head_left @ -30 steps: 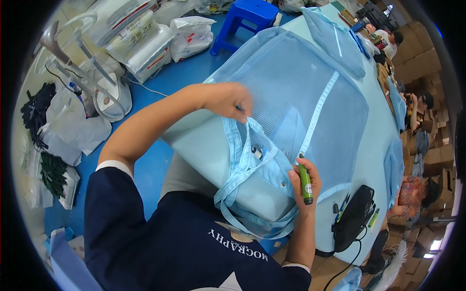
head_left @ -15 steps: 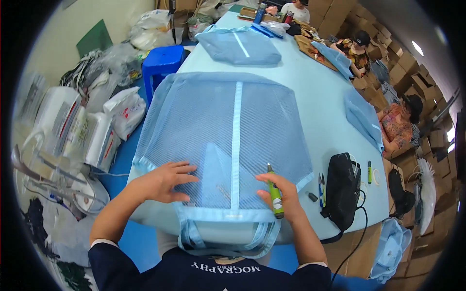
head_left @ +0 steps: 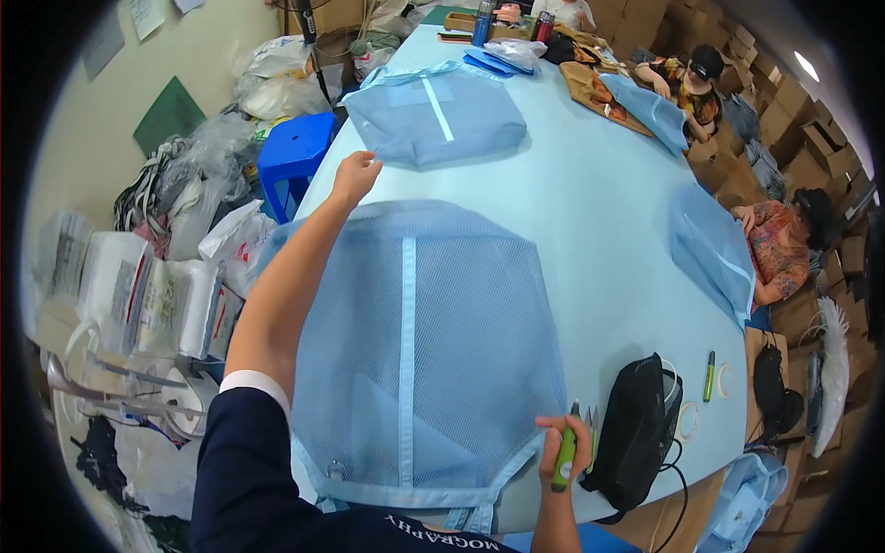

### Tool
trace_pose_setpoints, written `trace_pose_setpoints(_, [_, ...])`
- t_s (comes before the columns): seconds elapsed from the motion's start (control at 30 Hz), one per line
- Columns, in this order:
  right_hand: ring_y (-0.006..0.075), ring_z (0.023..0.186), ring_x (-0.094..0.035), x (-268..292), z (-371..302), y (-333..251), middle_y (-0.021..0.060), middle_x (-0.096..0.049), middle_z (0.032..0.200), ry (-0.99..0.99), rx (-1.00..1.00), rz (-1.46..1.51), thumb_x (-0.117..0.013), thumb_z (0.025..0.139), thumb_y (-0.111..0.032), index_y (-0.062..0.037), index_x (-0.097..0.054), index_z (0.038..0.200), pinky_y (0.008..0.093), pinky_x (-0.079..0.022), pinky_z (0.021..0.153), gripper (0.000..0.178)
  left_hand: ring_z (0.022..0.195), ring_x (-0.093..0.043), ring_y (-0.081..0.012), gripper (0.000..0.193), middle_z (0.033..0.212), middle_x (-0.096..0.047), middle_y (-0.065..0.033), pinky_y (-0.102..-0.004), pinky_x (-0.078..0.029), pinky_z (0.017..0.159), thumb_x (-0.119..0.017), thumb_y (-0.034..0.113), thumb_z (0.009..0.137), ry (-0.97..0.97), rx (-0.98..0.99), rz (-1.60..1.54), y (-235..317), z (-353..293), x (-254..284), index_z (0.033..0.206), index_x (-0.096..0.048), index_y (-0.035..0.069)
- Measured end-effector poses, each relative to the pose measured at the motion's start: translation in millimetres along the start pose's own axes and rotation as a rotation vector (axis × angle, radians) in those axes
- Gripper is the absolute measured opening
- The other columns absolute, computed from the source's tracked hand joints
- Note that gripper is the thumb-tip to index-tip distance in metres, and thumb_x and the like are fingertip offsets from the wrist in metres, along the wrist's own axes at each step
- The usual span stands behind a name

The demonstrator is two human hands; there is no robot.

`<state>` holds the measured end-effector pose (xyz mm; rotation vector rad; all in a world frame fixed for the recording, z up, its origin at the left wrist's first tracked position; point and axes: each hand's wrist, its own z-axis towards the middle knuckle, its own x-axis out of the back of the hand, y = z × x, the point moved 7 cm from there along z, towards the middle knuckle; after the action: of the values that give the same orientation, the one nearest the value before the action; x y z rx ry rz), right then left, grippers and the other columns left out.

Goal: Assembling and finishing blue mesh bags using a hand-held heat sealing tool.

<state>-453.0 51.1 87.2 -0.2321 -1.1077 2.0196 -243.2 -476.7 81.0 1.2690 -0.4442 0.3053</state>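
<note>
My left hand (head_left: pixel 356 175) is at the farther blue mesh bag's (head_left: pixel 470 124) near corner, its grip unclear to me; my right hand (head_left: pixel 551 444) grips a green pen-like tool (head_left: pixel 564 464) beside the nearer mesh tote (head_left: pixel 479 341), flat on the table (head_left: pixel 608 240).

Cream wall (head_left: pixel 221 46) to my left, stacked cardboard boxes (head_left: pixel 754 132) to my right, and I'm right in the middle!
Straight ahead of me the long, pale blue-green table (head_left: pixel 608 230) stretches away, and just off its left edge sits a bright blue stool (head_left: pixel 297 146). Over on the wall I spot papers (head_left: pixel 146 16) up high, a dark green panel (head_left: pixel 170 115) below them, then plastic bags (head_left: pixel 277 88) heaped up beside a black stand (head_left: pixel 308 26). And on the right, above those brown boxes, one elongated light (head_left: pixel 806 66) glows white!
</note>
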Motion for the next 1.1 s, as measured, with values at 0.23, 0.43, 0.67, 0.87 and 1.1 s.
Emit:
trace_pose_setpoints(0.23, [0.0213,0.064,-0.065,4,28,-16,0.0156,-0.067,0.073,-0.076,-0.048,-0.255,-0.053,0.091,-0.01,0.0027,-0.047,0.109,0.0332,-0.051,0.063,0.023,0.114,-0.053,-0.0381,0.062,0.124,-0.053,-0.0246,-0.0408,-0.042,0.098,-0.064,0.025,0.078,-0.071,0.076,0.548,-44,70,-50,0.131,-0.044,-0.001])
trace_pose_setpoints(0.43, [0.021,0.063,-0.065,-3,34,9,0.0138,-0.067,0.072,-0.031,-0.145,-0.263,-0.053,0.092,-0.012,0.0031,-0.045,0.111,0.0331,-0.051,0.063,0.025,0.127,-0.04,-0.0374,0.058,0.128,-0.049,-0.02,-0.0464,-0.042,0.098,-0.067,0.019,0.074,-0.084,0.111,0.68,-66,96,-73,0.127,-0.048,0.006])
trace_pose_setpoints(0.67, [0.0178,0.067,-0.063,-39,52,16,0.0142,-0.067,0.077,-0.204,-0.135,-0.289,-0.053,0.091,-0.01,0.002,-0.044,0.114,0.0317,-0.05,0.068,0.027,0.107,-0.054,-0.0351,0.022,0.102,-0.061,-0.0176,-0.0481,-0.044,0.09,-0.061,0.014,0.077,-0.043,-0.373,0.892,4,95,-80,0.098,-0.062,0.009])
trace_pose_setpoints(0.87, [0.0204,0.076,-0.065,-44,90,-2,0.0179,-0.067,0.092,-0.145,-0.072,-0.329,-0.054,0.088,-0.008,0.0001,-0.044,0.117,0.0291,-0.05,0.066,0.032,0.067,-0.06,-0.0367,0.023,0.075,-0.061,-0.0183,-0.042,-0.048,0.061,-0.06,0.027,0.088,0.445,-0.842,0.089,207,56,36,0.09,-0.056,0.005])
trace_pose_setpoints(1.1, [0.0287,0.097,-0.063,9,86,-3,0.0226,-0.057,0.12,0.557,-0.245,0.019,-0.05,0.093,-0.026,-0.0033,-0.028,0.13,0.0276,-0.048,0.064,0.049,0.069,-0.064,-0.0197,0.03,0.087,-0.066,-0.0079,-0.0286,-0.05,0.061,-0.075,0.006,0.073,0.501,-1.205,0.349,333,-179,146,0.1,-0.064,0.008])
